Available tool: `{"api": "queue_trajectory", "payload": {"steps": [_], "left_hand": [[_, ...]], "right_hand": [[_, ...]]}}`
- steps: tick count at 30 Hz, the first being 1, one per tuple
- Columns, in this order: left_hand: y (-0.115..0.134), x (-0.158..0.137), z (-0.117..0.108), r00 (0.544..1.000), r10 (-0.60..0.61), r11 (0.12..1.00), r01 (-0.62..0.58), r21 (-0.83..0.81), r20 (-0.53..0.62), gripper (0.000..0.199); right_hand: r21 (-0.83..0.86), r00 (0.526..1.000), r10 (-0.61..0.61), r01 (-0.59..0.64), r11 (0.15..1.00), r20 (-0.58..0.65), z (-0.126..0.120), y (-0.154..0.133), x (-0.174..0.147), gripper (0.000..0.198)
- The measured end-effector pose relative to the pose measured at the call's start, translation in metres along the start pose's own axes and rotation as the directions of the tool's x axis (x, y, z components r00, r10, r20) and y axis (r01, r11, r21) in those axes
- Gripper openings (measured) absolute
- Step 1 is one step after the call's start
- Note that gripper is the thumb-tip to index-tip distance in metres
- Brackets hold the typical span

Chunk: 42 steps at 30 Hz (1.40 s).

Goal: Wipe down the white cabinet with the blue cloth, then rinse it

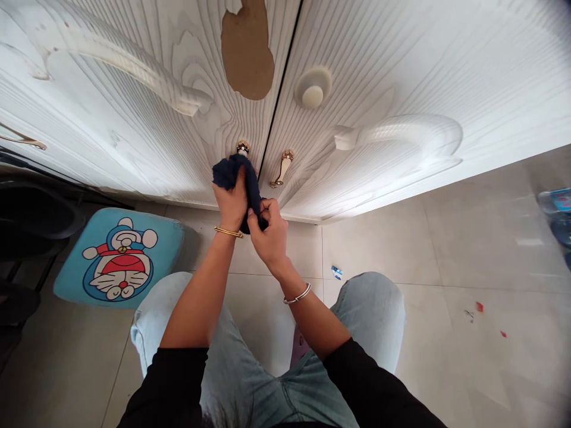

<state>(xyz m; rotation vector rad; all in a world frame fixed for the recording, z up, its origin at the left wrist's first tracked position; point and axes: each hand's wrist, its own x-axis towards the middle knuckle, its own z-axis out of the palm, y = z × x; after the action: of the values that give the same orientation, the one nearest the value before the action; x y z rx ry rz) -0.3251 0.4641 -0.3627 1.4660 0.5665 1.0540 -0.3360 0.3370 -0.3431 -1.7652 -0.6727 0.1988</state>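
Observation:
A dark blue cloth (pixel 253 185) is bunched between my two hands, just in front of the white wood-grain cabinet doors (pixel 366 71). My left hand (pixel 232 202) grips its upper part, right below the left door handle (pixel 242 147), whose lower portion the cloth hides. Lower down and to the right, my right hand (pixel 270 235) pinches the other end of the cloth between thumb and fingers. The right door handle (pixel 282 169), gold and white, stands uncovered beside the gap between the doors.
A blue cartoon-printed stool (pixel 120 258) stands at left, beside a black chair (pixel 35 214). A round white knob (pixel 313 89) sits on the right door. Small scraps (pixel 336 272) lie on the tiled floor (pixel 379 249); plastic bottles (pixel 557 202) are at far right.

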Motion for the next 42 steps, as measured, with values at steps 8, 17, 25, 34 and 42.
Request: {"api": "queue_trajectory", "payload": {"steps": [8,17,25,34,42], "left_hand": [[-0.023,-0.003,-0.019,0.988,0.143,0.98,-0.15,0.134,0.061,0.029],[-0.053,-0.004,-0.023,0.959,0.283,0.903,-0.265,0.338,-0.002,0.018],[-0.055,0.005,-0.04,0.975,0.199,0.935,-0.219,0.278,0.101,0.024],[-0.046,0.02,-0.052,0.909,0.285,0.856,-0.384,0.345,0.305,0.029],[-0.036,0.025,-0.042,0.945,0.081,0.912,-0.199,0.359,0.318,0.019]], "right_hand": [[-0.063,0.998,0.05,-0.047,0.997,0.039,0.006,0.015,-0.011,0.014],[-0.123,0.998,0.049,-0.043,0.991,0.043,0.004,0.028,-0.012,0.013],[-0.174,0.996,0.027,-0.012,0.985,0.084,-0.011,0.035,-0.006,0.014],[-0.227,0.991,0.028,0.002,0.974,0.128,-0.002,0.04,-0.02,0.014],[-0.254,0.993,0.047,-0.017,0.967,0.113,0.022,0.044,-0.018,0.015]]}}
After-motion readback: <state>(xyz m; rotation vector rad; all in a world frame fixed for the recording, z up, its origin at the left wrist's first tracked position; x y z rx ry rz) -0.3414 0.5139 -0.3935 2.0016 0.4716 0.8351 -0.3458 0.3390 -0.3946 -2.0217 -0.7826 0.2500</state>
